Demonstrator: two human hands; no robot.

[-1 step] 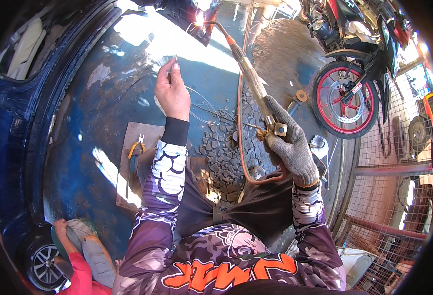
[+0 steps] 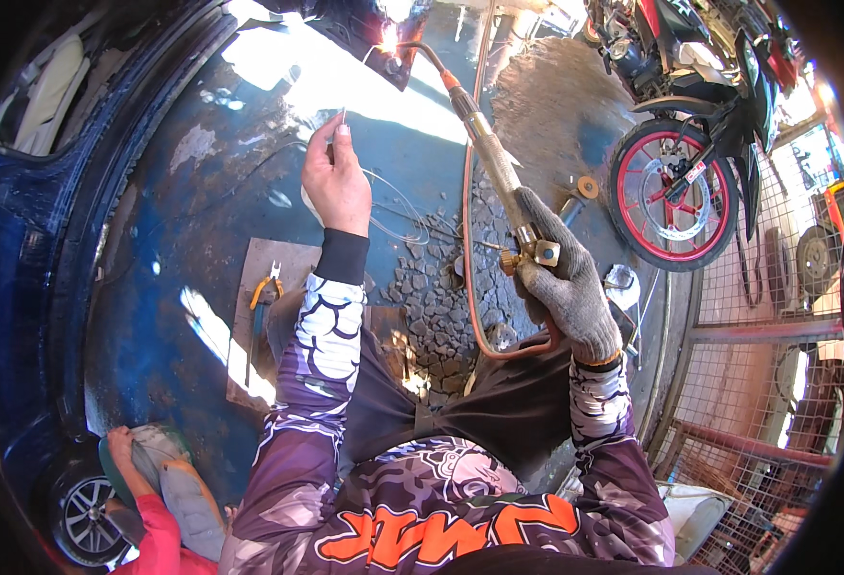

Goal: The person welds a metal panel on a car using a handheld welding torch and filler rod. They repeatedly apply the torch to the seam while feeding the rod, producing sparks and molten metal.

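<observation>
My right hand (image 2: 566, 283), in a grey knitted glove, grips the handle of a brass gas torch (image 2: 489, 144) by its valve knobs. From there the torch reaches up and away, and its bent tip meets a bright glow at a dark metal piece (image 2: 393, 69) at the top. A brown hose loops below the handle. My bare left hand (image 2: 336, 182) pinches a thin wire (image 2: 344, 115) between thumb and fingertips, well apart from the glow. Loose wire loops (image 2: 408, 216) trail behind that hand. Glare hides the exact spot at the flame.
A blue car (image 2: 20, 249) flanks the left side. Yellow-handled pliers (image 2: 267, 286) lie on a board left of my forearm. Broken rubble (image 2: 432, 297) covers the floor between my legs. A red-wheeled motorcycle (image 2: 673, 192) stands at right beside wire mesh. Another person's red sleeve (image 2: 163, 537) shows lower left.
</observation>
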